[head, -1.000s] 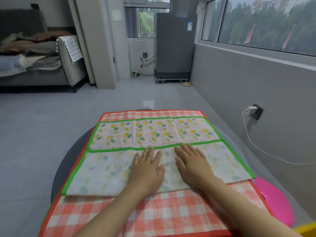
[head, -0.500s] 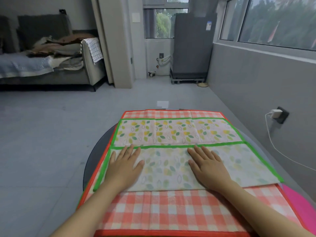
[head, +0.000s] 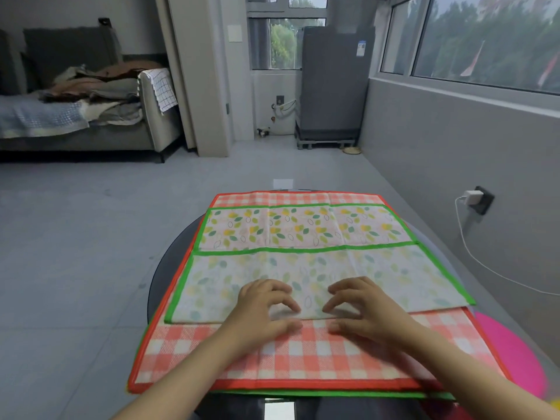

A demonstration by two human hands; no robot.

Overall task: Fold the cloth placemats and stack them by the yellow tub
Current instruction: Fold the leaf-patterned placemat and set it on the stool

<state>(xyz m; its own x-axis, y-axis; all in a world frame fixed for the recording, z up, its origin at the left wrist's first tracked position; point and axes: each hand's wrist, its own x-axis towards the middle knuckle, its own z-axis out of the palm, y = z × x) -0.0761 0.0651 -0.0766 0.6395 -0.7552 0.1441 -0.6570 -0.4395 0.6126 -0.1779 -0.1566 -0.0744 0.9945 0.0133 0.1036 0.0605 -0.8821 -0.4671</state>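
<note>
A leaf-print placemat (head: 303,228) with a green border lies on a red checked placemat (head: 303,356). Its near half is folded over, so the pale reverse side (head: 378,274) shows. My left hand (head: 260,310) and my right hand (head: 363,307) sit side by side at the middle of the near fold edge. Their fingers curl down onto the pale cloth, and the thumbs lie along the edge on the checked mat, pinching the fold. The green border of another mat (head: 333,393) shows under the red one at the front. The yellow tub is out of view.
The mats cover a round dark table (head: 169,268). A pink disc (head: 512,353) lies at the table's right, beside the grey wall. A white charger and cable (head: 472,197) hang from a wall socket. A sofa piled with laundry (head: 91,95) stands far left.
Both hands slid from flat and spread apart on the pale half back to the middle of its near edge, and the fingers have curled.
</note>
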